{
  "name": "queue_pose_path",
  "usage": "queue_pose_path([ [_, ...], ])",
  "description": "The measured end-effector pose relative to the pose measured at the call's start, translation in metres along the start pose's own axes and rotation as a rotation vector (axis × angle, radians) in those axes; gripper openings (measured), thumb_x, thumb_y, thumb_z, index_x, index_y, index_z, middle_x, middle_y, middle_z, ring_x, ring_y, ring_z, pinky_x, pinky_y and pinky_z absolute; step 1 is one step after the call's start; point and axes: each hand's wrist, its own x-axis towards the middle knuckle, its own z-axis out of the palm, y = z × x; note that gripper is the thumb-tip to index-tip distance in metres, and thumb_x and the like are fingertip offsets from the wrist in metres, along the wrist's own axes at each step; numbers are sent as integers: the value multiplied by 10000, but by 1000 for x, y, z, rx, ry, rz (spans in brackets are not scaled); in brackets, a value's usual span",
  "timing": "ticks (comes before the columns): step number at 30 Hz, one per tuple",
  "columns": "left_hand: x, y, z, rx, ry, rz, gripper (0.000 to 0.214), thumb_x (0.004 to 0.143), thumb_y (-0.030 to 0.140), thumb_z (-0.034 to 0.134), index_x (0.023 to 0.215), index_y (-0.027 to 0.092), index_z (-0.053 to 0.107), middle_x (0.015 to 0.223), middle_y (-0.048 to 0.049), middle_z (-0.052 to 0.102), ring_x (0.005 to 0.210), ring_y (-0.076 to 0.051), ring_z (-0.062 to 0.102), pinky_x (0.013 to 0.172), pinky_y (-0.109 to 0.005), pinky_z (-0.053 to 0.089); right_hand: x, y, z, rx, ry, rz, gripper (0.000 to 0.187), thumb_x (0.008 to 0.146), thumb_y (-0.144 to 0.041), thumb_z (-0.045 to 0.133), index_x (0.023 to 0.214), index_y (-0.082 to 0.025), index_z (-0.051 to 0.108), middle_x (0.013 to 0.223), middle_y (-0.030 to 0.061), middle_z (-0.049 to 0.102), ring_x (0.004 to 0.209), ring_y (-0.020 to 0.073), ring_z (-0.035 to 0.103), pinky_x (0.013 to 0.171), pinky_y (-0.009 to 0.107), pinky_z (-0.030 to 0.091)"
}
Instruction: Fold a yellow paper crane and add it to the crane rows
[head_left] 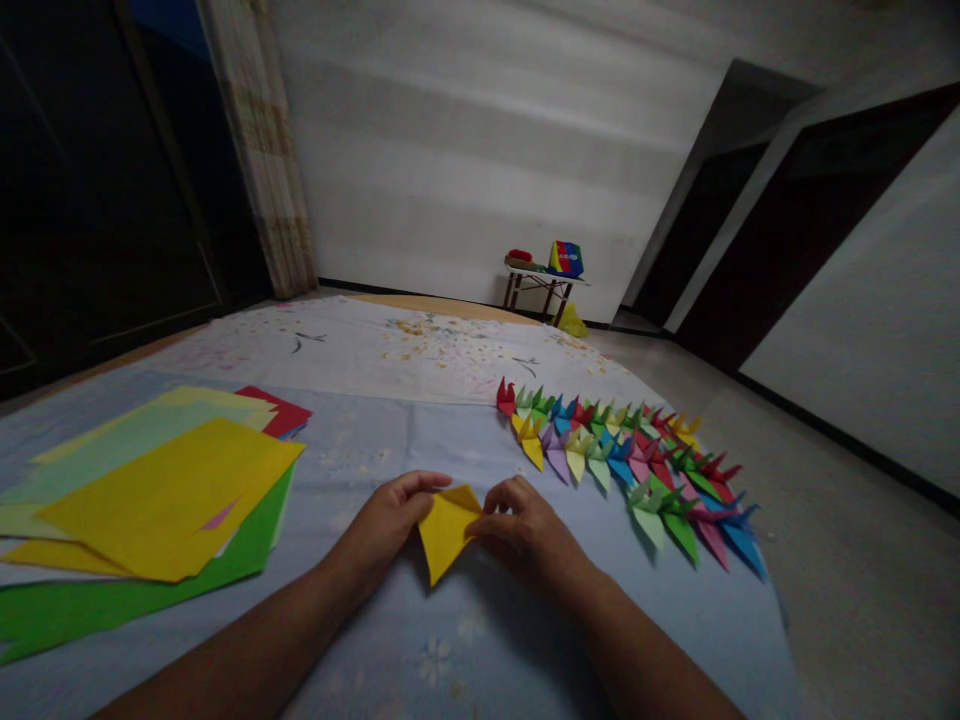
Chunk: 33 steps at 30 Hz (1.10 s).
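**Yellow square mid-fold, crane rows laid out**

Left hand (386, 525) and right hand (525, 530) hold folded yellow origami paper (446, 530) just above pale blue cloth (480, 650). Right fingers (502, 510) pinch its corner; left fingers (420, 485) curl against its edge. Many finished paper cranes (622, 460) lie in rows rightward; unfolded colored sheets (150, 490) remain stacked leftward.

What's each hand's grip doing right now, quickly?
Left hand: closed, holding the folded yellow origami paper.
Right hand: closed, holding the same paper from the other side.
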Motion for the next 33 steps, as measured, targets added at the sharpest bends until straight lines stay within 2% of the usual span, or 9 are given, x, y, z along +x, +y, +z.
queue_pose_path([
  [3, -1, -1, 0, 4, -16, 7, 290, 646, 193, 554, 927, 176, 622, 766, -19, 699, 668, -162, 623, 650, -268, 447, -1, 2, 2, 73, -4, 49, 119, 785, -237, 587, 827, -219, 696, 787, 53, 559, 716, 153, 516, 594, 243, 419],
  [12, -4, 7, 3, 19, -25, 20, 249, 665, 259, 604, 890, 175, 667, 883, -48, 709, 813, -198, 624, 767, -299, 439, -2, 4, 2, 366, 2, 204, 92, 764, -223, 616, 810, -190, 689, 796, 36, 555, 730, 124, 553, 660, 230, 455],
  [17, -8, 13, 4, -47, -155, 55, 272, 709, 309, 581, 933, 178, 662, 977, -65, 692, 902, -216, 613, 842, -327, 431, -1, 8, 3, 472, 55, 327, 66, 728, -240, 654, 760, -193, 688, 735, 10, 539, 650, 101, 528, 588, 210, 442],
  [20, -12, 18, 5, -93, -193, 62, 263, 683, 297, 590, 913, 189, 660, 1028, -68, 674, 970, -225, 594, 874, -331, 422, 0, 11, 4, 512, 82, 354, 67, 716, -249, 663, 740, -192, 690, 714, 4, 532, 612, 92, 505, 553, 206, 426],
  [25, -12, 18, 4, -50, -169, 3, 299, 630, 242, 616, 924, 187, 636, 996, -70, 680, 914, -212, 615, 826, -318, 442, 0, 13, 4, 555, 116, 398, 87, 698, -280, 677, 707, -194, 682, 694, 0, 549, 605, 94, 494, 555, 212, 420],
  [33, -5, 5, 2, 27, -155, 58, 302, 637, 161, 605, 938, 183, 612, 997, -58, 678, 846, -174, 631, 793, -273, 443, 0, 13, 4, 606, 79, 420, 86, 683, -259, 681, 680, -174, 665, 686, 0, 545, 639, 106, 503, 587, 224, 410],
])
